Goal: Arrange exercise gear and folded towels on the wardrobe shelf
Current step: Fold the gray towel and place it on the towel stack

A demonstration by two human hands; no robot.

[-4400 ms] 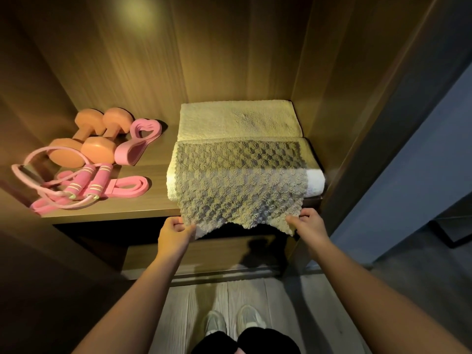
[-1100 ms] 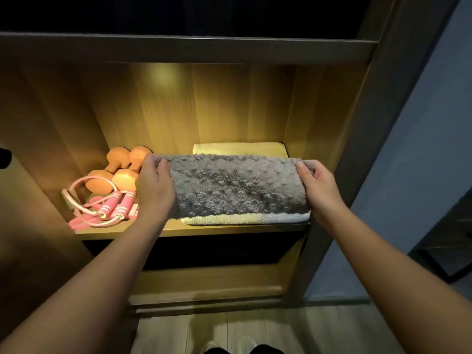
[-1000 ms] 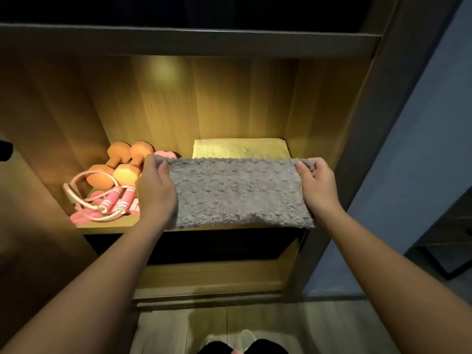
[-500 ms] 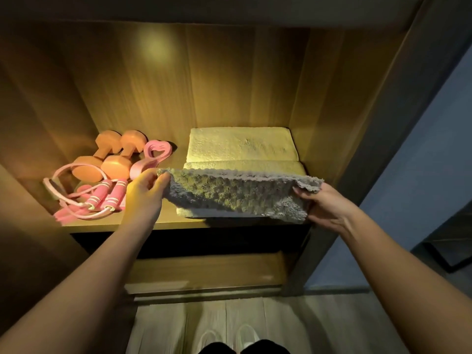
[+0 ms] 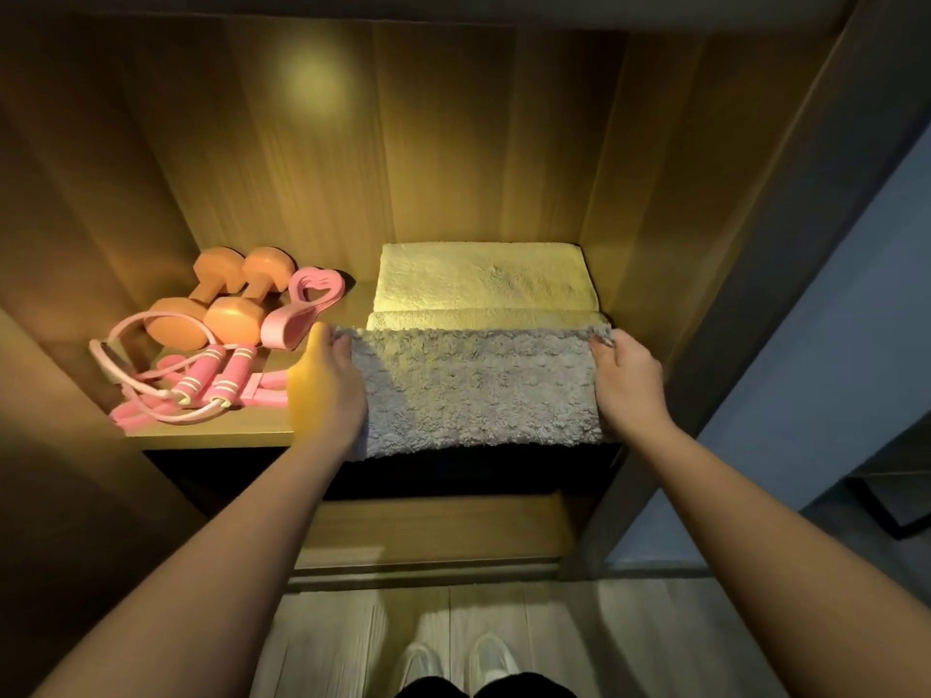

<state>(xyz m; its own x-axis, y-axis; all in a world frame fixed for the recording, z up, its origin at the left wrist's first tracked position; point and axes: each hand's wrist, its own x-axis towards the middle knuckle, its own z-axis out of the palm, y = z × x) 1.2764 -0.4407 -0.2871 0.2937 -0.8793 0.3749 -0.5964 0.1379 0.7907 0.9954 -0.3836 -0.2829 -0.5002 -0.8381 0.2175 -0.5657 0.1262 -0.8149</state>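
While both hands pinch its far corners, left hand (image 5: 330, 380) and right hand (image 5: 627, 382), the fluffy grey folded towel (image 5: 476, 390) lies over a cream folded towel (image 5: 481, 284) on the wooden wardrobe shelf (image 5: 211, 426); orange dumbbells (image 5: 216, 304) and a pink skipping rope (image 5: 196, 380) sit left.

Gray towel (image 5: 473, 390): spread open over the yellow towel stack (image 5: 483, 284) 4.4 seconds ago, it is now a folded band lying across the stack's front, its near edge hanging below.
Height: raised upright before the stack a second ago and held level just in front of it half a second ago, the towel has since come down onto it.
Left hand (image 5: 327, 390): gone from the hanging near corner to pinching the far left corner, at the stack's left front.
Right hand (image 5: 629, 385): palm-up under the towel's end half a second ago, now knuckles-up, pinching the far right corner.
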